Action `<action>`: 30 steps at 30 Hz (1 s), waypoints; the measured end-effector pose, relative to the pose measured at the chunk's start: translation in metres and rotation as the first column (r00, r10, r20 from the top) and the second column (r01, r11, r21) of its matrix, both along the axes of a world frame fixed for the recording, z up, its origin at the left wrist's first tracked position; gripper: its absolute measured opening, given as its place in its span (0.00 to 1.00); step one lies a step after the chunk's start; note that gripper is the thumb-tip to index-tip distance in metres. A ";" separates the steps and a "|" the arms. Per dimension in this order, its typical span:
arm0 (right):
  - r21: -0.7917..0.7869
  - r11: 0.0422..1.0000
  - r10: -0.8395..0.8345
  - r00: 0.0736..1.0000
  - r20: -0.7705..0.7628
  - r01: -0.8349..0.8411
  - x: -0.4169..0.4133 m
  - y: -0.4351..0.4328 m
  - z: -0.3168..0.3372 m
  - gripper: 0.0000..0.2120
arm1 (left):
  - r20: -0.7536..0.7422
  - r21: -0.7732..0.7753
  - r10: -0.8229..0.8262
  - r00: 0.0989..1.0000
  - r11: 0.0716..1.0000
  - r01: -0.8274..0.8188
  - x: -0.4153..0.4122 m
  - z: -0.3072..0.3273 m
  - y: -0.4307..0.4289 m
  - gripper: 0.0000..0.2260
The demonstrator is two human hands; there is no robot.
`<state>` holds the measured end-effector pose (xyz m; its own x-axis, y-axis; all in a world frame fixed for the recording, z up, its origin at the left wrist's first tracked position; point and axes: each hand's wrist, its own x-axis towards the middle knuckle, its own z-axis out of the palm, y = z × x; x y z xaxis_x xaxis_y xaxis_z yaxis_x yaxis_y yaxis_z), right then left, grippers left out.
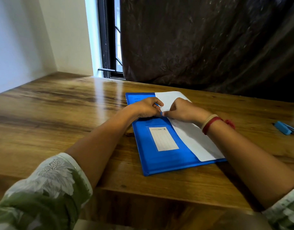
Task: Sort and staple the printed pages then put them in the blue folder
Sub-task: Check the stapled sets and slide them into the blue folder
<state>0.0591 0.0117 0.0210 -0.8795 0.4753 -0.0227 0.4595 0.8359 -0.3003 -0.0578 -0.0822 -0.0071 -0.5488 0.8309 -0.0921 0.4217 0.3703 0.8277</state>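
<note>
Blue folder (152, 156) lies flat on the wooden bench (60, 113), just off centre toward 4 o'clock, long side running 11 to 5. Its white label (163, 138) faces up, printed text upside down to the camera. White pages (192, 140) sit partly inside: the blue cover hides their 9 o'clock part, while the 3 o'clock strip shows bare along the folder's open side, w/ one corner lifted at the far end.

Both hands meet at the cover's open edge, in the far half of the folder. Left hand (145, 107) comes in from 8 o'clock, fingers curled, grip clamped on the cover's edge. Right hand (184, 111) comes in from 4 o'clock, thumb & fingers pinched together on the pages' edge, touching the left fingertips. Exact finger contact is small and hard to read.

Red thread bracelet (211, 124) plus a cream band on the right wrist. Green floral sleeve (48, 188) on the left arm.

Blue stapler (285, 129) lies on the bench at 3 o'clock, well apart from the folder, near the frame edge.

Bkgd: dark curtain (209, 39) at 1 o'clock, window (109, 39) at 11 o'clock.
</note>
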 end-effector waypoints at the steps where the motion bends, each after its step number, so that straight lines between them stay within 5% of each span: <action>1: -0.033 0.999 0.017 1.000 -0.006 -0.017 0.004 0.001 0.001 0.18 | -0.033 0.019 0.014 0.999 1.000 -0.014 0.002 -0.001 0.001 0.16; 5: -0.318 0.939 0.101 0.990 -0.096 -0.127 0.029 0.016 0.001 0.19 | -0.382 0.031 0.091 0.920 0.996 -0.086 0.015 -0.008 0.010 0.16; 9: -0.638 0.765 -0.129 0.947 -0.295 -0.095 0.049 0.031 -0.012 0.07 | -0.515 -0.001 0.094 0.852 0.994 -0.110 0.019 -0.013 0.015 0.21; 15: -0.254 0.967 -0.124 0.886 -0.447 0.008 0.048 0.056 -0.025 0.05 | -0.573 -0.051 0.048 0.818 0.994 -0.094 0.019 -0.014 0.016 0.22; 19: -0.025 1.000 -0.013 0.952 -0.307 0.005 0.043 0.060 -0.031 0.15 | -0.594 -0.072 0.032 0.804 0.993 -0.093 0.021 -0.013 0.016 0.22; 23: 0.020 1.000 -0.006 1.000 0.014 0.006 0.042 0.059 -0.037 0.29 | -0.581 -0.078 0.003 0.814 0.995 -0.059 0.022 -0.011 0.014 0.21; 30: 0.144 0.990 -0.028 0.975 0.221 -0.004 0.044 0.045 -0.029 0.32 | -0.599 -0.138 -0.100 0.795 0.990 0.020 0.019 -0.005 0.009 0.19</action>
<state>0.1033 0.0572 -0.0083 -0.8546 0.4979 -0.1475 0.5110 0.8569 -0.0679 -0.0385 -0.0733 -0.0117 -0.4752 0.8685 0.1409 0.8448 0.4056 0.3491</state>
